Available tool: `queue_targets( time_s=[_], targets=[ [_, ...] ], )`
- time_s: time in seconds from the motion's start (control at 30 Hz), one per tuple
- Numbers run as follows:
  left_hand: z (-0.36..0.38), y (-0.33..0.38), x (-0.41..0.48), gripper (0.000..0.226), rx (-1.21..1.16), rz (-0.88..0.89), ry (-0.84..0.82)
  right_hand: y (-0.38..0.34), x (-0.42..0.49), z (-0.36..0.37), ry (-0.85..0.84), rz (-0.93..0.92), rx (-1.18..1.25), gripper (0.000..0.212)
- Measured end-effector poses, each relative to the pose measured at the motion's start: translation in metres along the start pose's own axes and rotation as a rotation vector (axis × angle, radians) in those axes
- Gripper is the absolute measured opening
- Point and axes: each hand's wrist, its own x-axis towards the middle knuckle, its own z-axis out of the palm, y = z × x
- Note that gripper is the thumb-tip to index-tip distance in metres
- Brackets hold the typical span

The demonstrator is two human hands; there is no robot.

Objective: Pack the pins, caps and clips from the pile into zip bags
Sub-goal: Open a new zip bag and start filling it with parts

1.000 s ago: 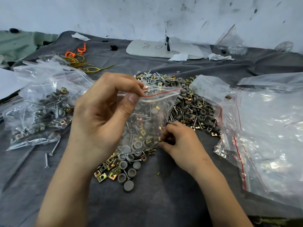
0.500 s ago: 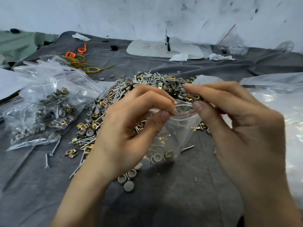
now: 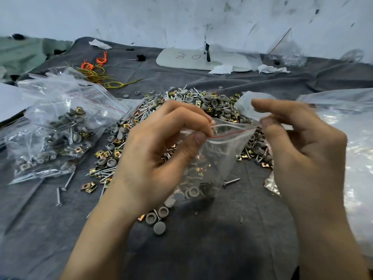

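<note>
Both left hand (image 3: 153,158) and right hand (image 3: 302,150) pinch the top of a part-filled zip bag (image 3: 214,158) over the pile (image 3: 212,104) (sealing likely next: pressing it shut end to end).

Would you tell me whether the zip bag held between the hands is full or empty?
Partly filled: grey caps lie in the bottom of the zip bag, well below its mouth.

The only writing is a few dark handwritten marks on the flat white board (image 3: 181,64) at the back. One mark is a round shape like an "O". Beside it is a zigzag scrawl, too small and skewed to read.
</note>
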Motion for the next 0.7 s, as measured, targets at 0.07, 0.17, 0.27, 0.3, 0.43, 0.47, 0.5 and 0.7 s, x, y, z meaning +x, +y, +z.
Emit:
queue_targets(
  time_s=[0.07,0.17,0.27,0.3,0.43,0.47,0.5,0.7],
  targets=[
    [-0.004,-0.003,0.0,0.013,-0.005,-0.015,0.042,0.019,0.0,0.008,-0.025,0.185,-0.002,0.028],
    [-0.012,-0.007,-0.001,0.016,0.022,0.012,0.131,0.043,-0.004,0.024,-0.378,0.432,-0.18,0.023],
    [-0.019,-0.01,-0.002,0.014,0.056,0.042,0.197,0.045,-0.015,0.041,-0.644,0.417,-0.317,0.016],
    [-0.021,-0.012,-0.002,0.014,0.065,0.043,0.209,0.043,-0.018,0.046,-0.674,0.386,-0.344,0.014],
    [-0.027,-0.015,-0.003,0.015,0.078,0.031,0.232,0.037,-0.026,0.057,-0.726,0.355,-0.47,0.011],
    [-0.027,-0.016,-0.004,0.015,0.076,0.03,0.232,0.036,-0.026,0.057,-0.724,0.362,-0.483,0.012],
    [-0.027,-0.016,-0.004,0.014,0.08,0.032,0.228,0.035,-0.026,0.058,-0.714,0.367,-0.489,0.013],
    [-0.027,-0.015,-0.004,0.014,0.101,0.032,0.213,0.031,-0.026,0.058,-0.669,0.326,-0.45,0.018]
  ],
)
